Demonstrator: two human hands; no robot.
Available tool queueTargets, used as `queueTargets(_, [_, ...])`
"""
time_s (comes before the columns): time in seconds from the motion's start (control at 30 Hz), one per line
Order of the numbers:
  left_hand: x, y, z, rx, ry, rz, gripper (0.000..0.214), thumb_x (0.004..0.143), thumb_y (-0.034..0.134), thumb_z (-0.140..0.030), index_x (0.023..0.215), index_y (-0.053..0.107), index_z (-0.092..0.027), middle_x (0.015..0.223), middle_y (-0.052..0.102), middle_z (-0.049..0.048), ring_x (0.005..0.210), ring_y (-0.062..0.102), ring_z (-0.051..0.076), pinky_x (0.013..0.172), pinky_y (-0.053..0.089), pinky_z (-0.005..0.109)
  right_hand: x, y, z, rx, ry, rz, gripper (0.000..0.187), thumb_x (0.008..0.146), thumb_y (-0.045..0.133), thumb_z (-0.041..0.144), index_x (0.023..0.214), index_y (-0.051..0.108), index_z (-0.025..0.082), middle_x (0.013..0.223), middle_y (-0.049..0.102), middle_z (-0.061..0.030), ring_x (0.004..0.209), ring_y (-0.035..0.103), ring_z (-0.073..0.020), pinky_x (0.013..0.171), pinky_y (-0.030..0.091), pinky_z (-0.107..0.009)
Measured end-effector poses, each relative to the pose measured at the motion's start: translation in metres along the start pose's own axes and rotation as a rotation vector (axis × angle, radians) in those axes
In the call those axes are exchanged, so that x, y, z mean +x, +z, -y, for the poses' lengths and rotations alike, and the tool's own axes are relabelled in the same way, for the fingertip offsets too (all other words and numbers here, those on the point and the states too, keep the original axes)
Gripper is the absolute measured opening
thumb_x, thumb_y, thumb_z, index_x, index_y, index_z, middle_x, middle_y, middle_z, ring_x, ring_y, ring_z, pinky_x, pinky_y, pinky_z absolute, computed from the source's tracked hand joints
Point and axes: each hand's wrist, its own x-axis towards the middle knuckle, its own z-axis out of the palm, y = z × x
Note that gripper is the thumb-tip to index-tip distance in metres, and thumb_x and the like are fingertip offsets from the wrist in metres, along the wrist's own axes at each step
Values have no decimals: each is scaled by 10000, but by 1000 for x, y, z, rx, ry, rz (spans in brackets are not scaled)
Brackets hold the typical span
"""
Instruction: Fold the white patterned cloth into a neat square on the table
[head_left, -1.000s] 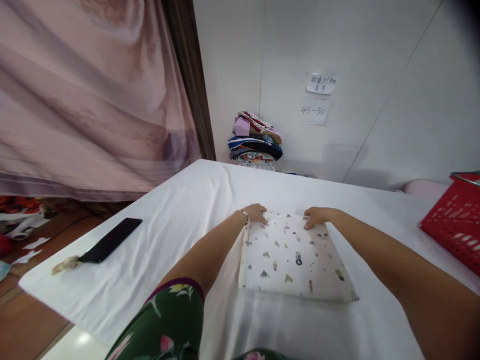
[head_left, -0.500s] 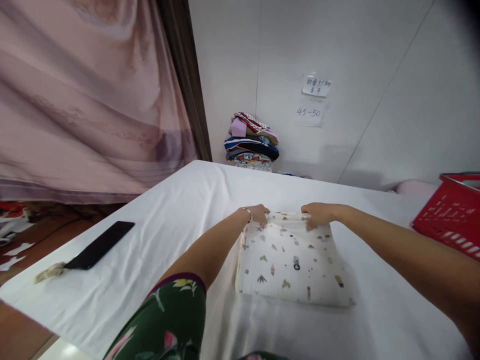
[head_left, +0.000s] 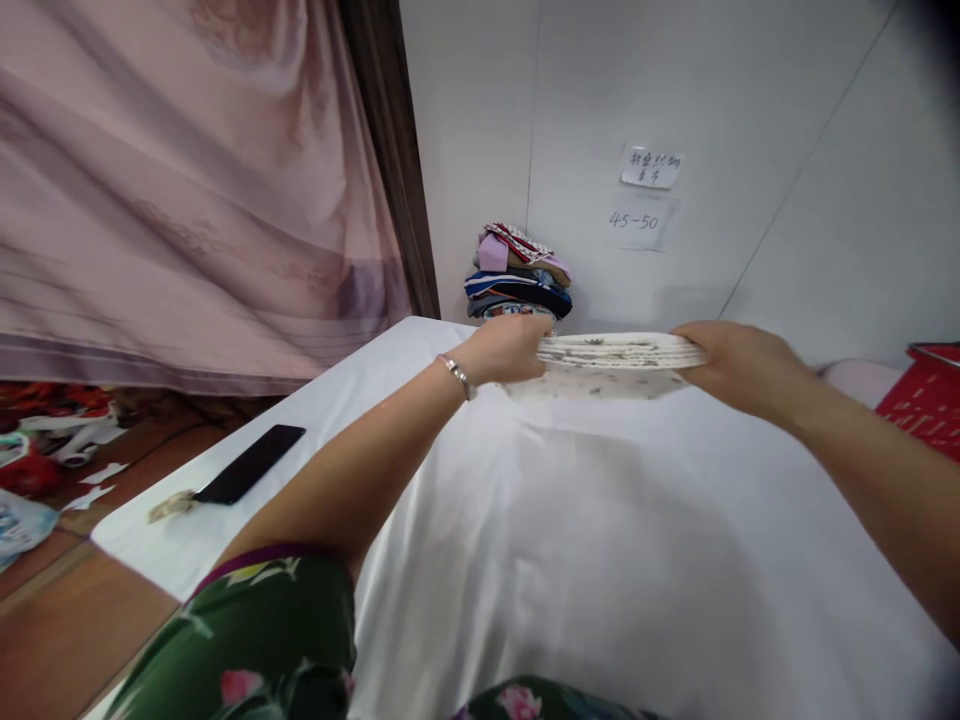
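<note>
A folded white cloth with a small plant print (head_left: 619, 352) is held up between my hands, over the far part of the table. Its stacked layers face me edge-on, and its lower part hangs away beneath. My left hand (head_left: 510, 350), with a bracelet at the wrist, is closed round the left end of the layers. At the right end my right hand (head_left: 739, 365) grips the same cloth, thumb on top. The fingertips of both hands are partly hidden by the cloth.
The table (head_left: 600, 520) wears a white cover. A black phone (head_left: 251, 465) with a strap lies at its left. Beyond the far edge stands a pile of folded textiles (head_left: 517, 275). At right is a red basket (head_left: 926, 400); a pink curtain (head_left: 187, 200) hangs at left.
Both hands have lifted the folded cloth off the table and tipped it, so its layered edge now faces me. The camera view has shifted slightly.
</note>
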Motion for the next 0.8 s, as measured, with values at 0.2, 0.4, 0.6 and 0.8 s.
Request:
queueTargets(0.2, [-84, 96, -46, 66, 17, -79, 176, 740, 485, -99, 906, 484, -155, 873, 551, 86, 820, 519, 217, 707, 396, 345, -94, 113, 15, 59, -248, -171, 406, 741, 430, 98, 1115, 559, 190, 1031, 611, -110, 953, 536, -265, 800, 423, -416])
queueTargets(0.4, [-140, 176, -58, -190, 17, -26, 342, 755, 590, -303, 1047, 480, -162, 1016, 549, 97, 955, 492, 244, 803, 410, 383, -154, 172, 18, 337, -242, 162, 436, 773, 399, 145, 1189, 509, 218, 1183, 531, -90, 1072, 488, -241, 886, 418, -416])
queueTargets(0.6, [-136, 160, -48, -315, 45, -19, 319, 857, 463, -394, 1076, 550, -179, 1038, 569, 87, 977, 507, 206, 840, 411, 351, -140, 149, 15, 530, -89, 326, 364, 835, 418, 368, 1158, 545, 258, 1202, 538, -61, 1101, 475, -247, 894, 420, -417])
queueTargets(0.8, [-129, 156, -49, -362, 0, 36, 229, 869, 457, -313, 979, 625, -204, 943, 605, 54, 883, 538, 174, 784, 431, 320, -124, 149, 17, 557, -58, 375, 322, 863, 367, 353, 1036, 624, 267, 1081, 601, -39, 1028, 514, -228, 868, 426, -408])
